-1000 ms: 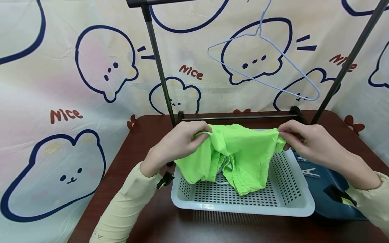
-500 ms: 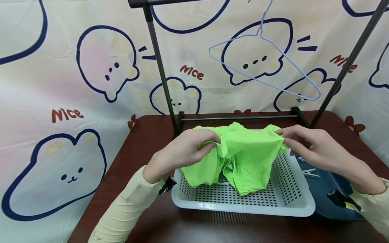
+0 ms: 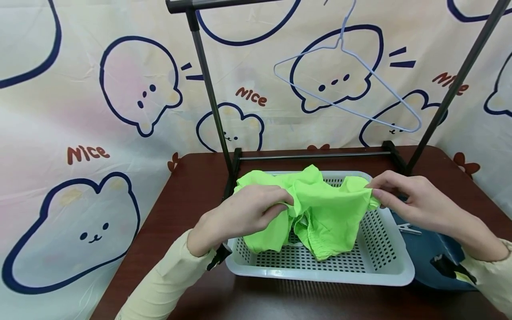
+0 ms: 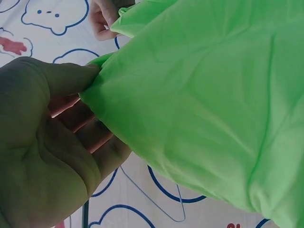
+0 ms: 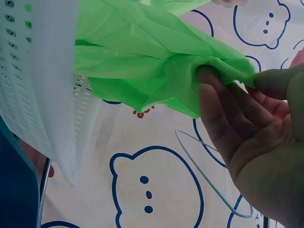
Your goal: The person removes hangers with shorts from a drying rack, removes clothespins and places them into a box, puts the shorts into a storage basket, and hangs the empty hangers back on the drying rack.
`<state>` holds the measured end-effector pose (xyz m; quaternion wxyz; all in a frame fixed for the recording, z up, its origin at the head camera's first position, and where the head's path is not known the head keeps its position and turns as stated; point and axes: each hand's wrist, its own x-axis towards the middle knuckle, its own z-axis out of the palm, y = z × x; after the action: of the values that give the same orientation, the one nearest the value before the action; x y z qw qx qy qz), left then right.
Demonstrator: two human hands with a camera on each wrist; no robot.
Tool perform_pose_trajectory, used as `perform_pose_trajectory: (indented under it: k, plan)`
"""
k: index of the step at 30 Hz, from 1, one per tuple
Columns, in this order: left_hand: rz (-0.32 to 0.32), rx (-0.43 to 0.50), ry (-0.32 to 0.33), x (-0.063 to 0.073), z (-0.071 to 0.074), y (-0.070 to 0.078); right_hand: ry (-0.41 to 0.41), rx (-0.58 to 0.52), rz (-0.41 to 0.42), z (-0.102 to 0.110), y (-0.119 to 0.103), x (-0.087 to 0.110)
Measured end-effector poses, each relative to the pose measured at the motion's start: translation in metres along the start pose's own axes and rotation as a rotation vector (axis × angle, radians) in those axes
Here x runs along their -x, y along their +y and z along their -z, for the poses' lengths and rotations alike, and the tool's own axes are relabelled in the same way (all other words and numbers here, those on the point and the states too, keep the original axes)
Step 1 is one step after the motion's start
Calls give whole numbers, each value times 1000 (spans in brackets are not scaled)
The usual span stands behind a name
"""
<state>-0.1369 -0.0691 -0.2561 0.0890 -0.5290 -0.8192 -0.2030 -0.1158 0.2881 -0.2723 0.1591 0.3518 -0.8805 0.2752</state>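
Bright green shorts (image 3: 328, 213), with a gathered edge at the bottom, hang bunched over and partly inside a white perforated basket (image 3: 320, 276). My left hand (image 3: 252, 213) pinches the top fabric on the left. On the right, my right hand (image 3: 416, 200) pinches the upper corner between thumb and fingers. In the left wrist view, the left thumb (image 4: 76, 78) lies on an edge of the spread cloth. The right wrist view has the right hand (image 5: 256, 123) at the folded tip of the shorts (image 5: 142, 52).
A blue tray (image 3: 428, 253) with a white clothespin (image 3: 409, 228) sits right of the basket on the brown table (image 3: 192, 195). Behind, a black rack (image 3: 209, 84) stands on the table, with a pale blue wire hanger (image 3: 385, 83) hanging above the basket.
Both hands have lowered, the left one also shifting right toward the middle. The shorts have sagged and bunched, and the basket's back rim now shows behind them.
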Motion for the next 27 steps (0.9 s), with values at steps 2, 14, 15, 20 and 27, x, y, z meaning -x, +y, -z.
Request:
perform_pose_trajectory:
  k: [2, 14, 15, 20, 27]
  plan:
    - [1, 0, -10, 1, -1, 1, -9, 2, 12, -1, 0, 1]
    - [-42, -22, -95, 2, -15, 7, -55, -15, 21, -9, -3, 10]
    - [-49, -23, -96, 2, -16, 9, -57, -19, 28, -9, -4, 10]
    - [-78, -41, -108, -1, -21, 17, -71, -42, 74, -13, -4, 13]
    - [-30, -86, -213, -20, -28, 25, -169, -43, 24, -20, -1, 16]
